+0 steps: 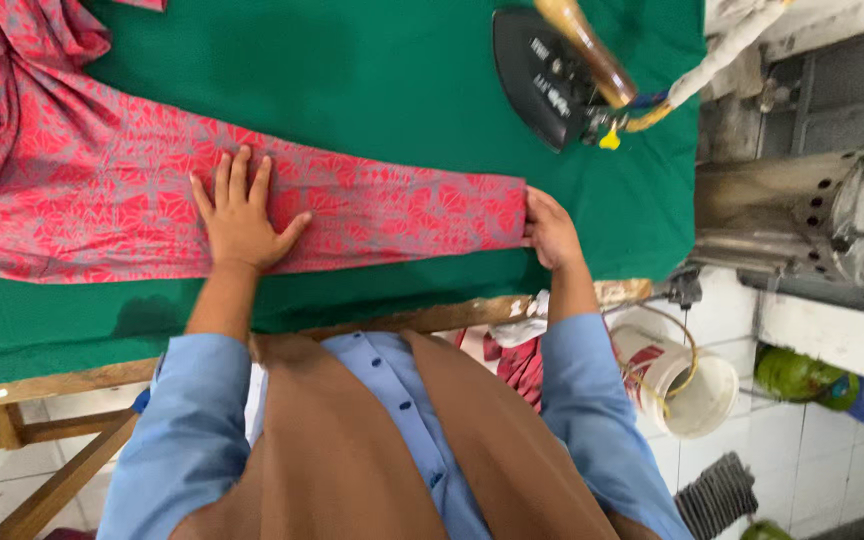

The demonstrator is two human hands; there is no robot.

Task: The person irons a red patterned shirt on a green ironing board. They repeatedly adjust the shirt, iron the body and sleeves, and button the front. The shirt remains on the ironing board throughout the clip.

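Note:
A red patterned garment (382,205) lies stretched along a green-covered ironing table (352,70), its sleeve running to the right. My left hand (240,215) rests flat on the sleeve with fingers spread. At the sleeve's right end, my right hand (550,228) grips the cuff edge. The rest of the garment is bunched at the upper left (22,60).
A black iron (547,75) with a wooden handle and a cord sits on the table's far right. A white bucket (682,385) stands on the tiled floor below the table's right edge, beside a green bottle (802,375). Metal equipment (812,210) is at right.

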